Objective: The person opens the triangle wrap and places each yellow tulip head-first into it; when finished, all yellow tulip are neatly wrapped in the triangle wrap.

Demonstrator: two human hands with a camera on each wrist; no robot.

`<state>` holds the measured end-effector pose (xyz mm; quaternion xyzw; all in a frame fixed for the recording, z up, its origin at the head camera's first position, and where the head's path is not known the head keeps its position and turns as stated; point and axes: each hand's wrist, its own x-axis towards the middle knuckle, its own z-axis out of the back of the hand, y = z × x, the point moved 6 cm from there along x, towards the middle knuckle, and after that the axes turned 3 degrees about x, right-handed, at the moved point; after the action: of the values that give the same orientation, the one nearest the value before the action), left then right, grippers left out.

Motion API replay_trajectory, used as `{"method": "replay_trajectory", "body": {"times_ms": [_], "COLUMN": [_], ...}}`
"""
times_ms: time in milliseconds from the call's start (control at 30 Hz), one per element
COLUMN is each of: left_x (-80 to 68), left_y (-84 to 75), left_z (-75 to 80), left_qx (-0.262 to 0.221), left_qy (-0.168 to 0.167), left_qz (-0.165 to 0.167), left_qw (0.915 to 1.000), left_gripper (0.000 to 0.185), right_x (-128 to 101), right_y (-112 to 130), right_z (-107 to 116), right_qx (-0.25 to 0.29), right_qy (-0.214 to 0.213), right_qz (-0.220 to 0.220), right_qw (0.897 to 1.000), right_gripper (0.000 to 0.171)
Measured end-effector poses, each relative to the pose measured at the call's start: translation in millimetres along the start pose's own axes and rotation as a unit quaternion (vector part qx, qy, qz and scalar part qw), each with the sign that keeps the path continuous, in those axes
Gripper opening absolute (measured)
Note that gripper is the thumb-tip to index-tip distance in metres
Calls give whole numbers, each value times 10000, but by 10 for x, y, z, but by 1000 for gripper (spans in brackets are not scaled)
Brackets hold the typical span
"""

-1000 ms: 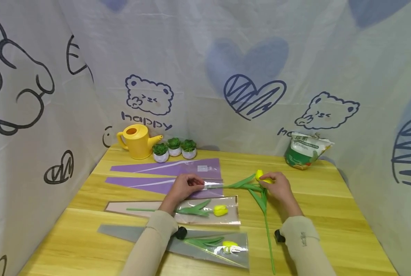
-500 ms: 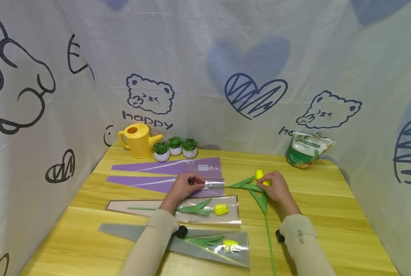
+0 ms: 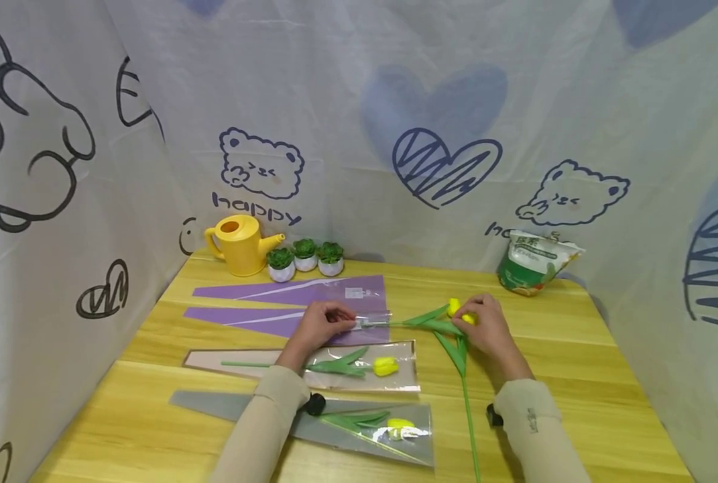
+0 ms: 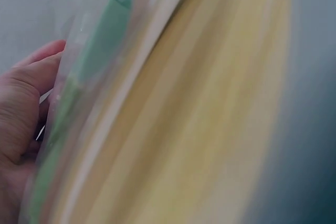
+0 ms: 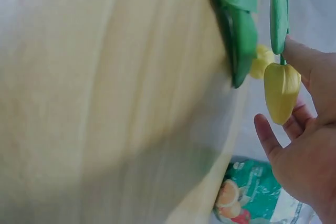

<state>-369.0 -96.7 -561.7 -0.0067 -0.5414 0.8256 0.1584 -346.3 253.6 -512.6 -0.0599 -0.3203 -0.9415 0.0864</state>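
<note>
My left hand (image 3: 325, 324) pinches the clear mouth of the lower purple flower sleeve (image 3: 244, 320), near its small white label. A yellow tulip (image 3: 422, 324) lies crosswise, the end of its stem at that mouth. With my right hand (image 3: 487, 325) I pinch this tulip just below its bloom; the right wrist view shows the yellow bloom (image 5: 282, 94) beside my fingers. How deep the stem sits in the sleeve is hard to tell. Another tulip (image 3: 468, 409) lies lengthwise under the held one, its bloom (image 3: 453, 306) beyond my right fingertips.
Nearer me lie a pink sleeve (image 3: 204, 359) and a grey sleeve (image 3: 208, 404), each with a yellow tulip. A second purple sleeve (image 3: 286, 292) lies farther back. Behind stand a yellow watering can (image 3: 242, 248), several potted succulents (image 3: 304, 255) and a green-white bag (image 3: 530, 265).
My right hand has shifted slightly to the right, and the held tulip's leaves sit a little farther from the sleeve. My left hand stays at the sleeve's mouth.
</note>
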Motion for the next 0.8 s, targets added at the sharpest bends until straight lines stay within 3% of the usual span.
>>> {"method": "replay_trajectory", "body": {"times_ms": [367, 800], "left_x": [-19, -33], "left_y": [4, -73], "left_z": [29, -3], "left_qx": [-190, -297], "left_qy": [-173, -384], "left_qz": [117, -253], "left_qw": [9996, 9985], "left_gripper": [13, 14], "right_x": [-19, -2], "right_y": [286, 413], "right_z": [-73, -259], "right_qx": [243, 392], "right_qy": [87, 236], "right_qz": [254, 435], "right_qw": [9993, 9980], "right_gripper": [8, 6]}}
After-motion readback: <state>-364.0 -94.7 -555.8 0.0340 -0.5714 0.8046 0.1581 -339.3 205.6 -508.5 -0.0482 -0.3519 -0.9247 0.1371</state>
